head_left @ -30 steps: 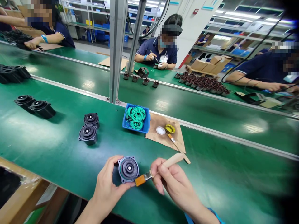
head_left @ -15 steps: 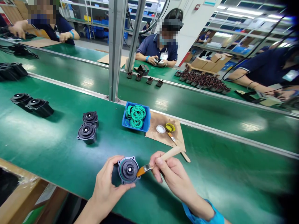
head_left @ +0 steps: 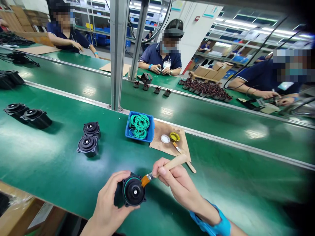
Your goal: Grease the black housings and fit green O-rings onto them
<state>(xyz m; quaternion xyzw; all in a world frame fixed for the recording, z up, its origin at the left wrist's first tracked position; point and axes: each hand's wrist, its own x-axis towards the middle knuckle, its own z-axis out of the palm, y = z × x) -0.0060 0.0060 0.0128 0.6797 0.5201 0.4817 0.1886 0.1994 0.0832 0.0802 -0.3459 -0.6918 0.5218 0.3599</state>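
My left hand [head_left: 112,200] grips a round black motor housing [head_left: 135,196] by its left side, thumb below and fingers over the top. A green rubber ring [head_left: 126,185] shows along the housing's upper left edge. Between the thumb and fingers of my right hand [head_left: 174,178] is a paintbrush [head_left: 176,161] with a pale wooden handle. Its orange bristles touch the housing's upper right rim. Farther off, a blue bin [head_left: 152,131] holds several green rubber rings [head_left: 141,123]. Beside it a second brush [head_left: 180,150] lies on a piece of cardboard [head_left: 157,144].
A white lid [head_left: 165,139] and a yellow cap-like dish [head_left: 174,136] sit on the cardboard. More black housings [head_left: 88,144] stand to the left. A metal post [head_left: 116,59] rises behind the bin. Co-workers [head_left: 162,54] sit across the green bench, near rows of small coiled parts [head_left: 204,88].
The housing in my left hand has turned and tilted, so more of the green ring shows. The bristles have shifted from its lower right to its upper right rim. The whole view has shifted slightly.
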